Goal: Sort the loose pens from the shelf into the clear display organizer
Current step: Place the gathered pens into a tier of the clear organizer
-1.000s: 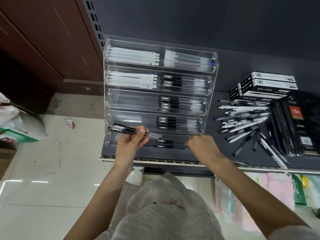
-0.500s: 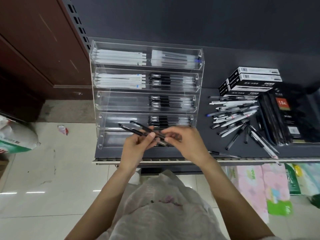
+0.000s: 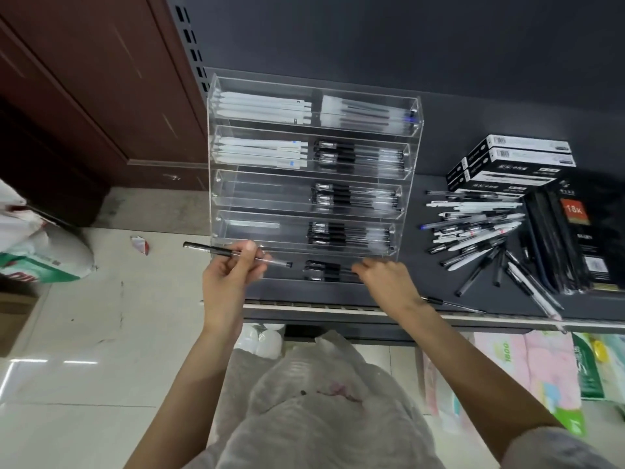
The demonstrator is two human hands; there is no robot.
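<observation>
A clear tiered organizer (image 3: 216,184) stands on the dark shelf (image 3: 422,157), with white pens in its upper left slots and black-grip pens in its right slots. My left hand (image 3: 226,275) grips a black pen (image 3: 203,248) held level in front of the lowest tier. At the lowest right slot, my right hand (image 3: 385,277) has its fingers on the black pens (image 3: 321,269) lying there; whether it pinches one is hidden. Several loose pens (image 3: 473,231) lie in a heap on the shelf to the right.
Black and white boxes (image 3: 514,160) and black notebooks (image 3: 581,231) stand at the right of the shelf. One pen (image 3: 453,304) lies by the shelf's front edge. A white sack (image 3: 30,245) sits on the tiled floor at left. Packaged goods (image 3: 507,367) hang below the shelf.
My hands met in front of the organizer and have parted again. The right hand has gone to the lowest right slot, and the left now holds fewer pens than before.
</observation>
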